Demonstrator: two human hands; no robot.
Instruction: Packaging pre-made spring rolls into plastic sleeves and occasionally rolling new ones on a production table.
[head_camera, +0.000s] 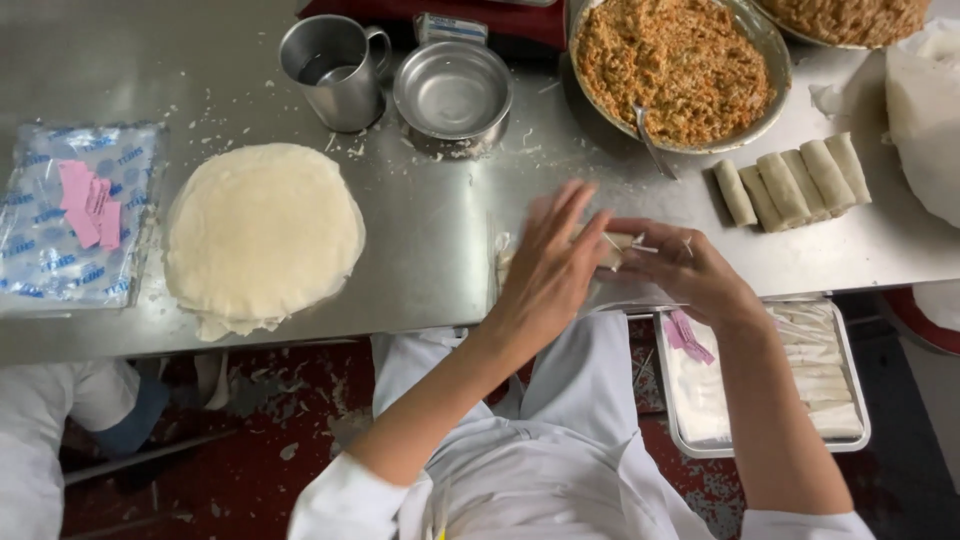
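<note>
Rolling wrapper (612, 248) at bench (430, 230) edge
Left hand (548, 268) fingers flat, spread on wrapper; right hand (690, 270) fingers curled, pinching its end; keep tight, even.

Steel table (430, 250), wrapper stack (262, 235), mug (335, 72), rolls (790, 182)

A pale wrapper (612, 250) is lying on the steel table's near edge, mostly hidden under two hands, rolled into a short log. Only its off-white end is showing between the fingers, lying roughly level, pointing right, with thin frayed edges sticking out.
</note>
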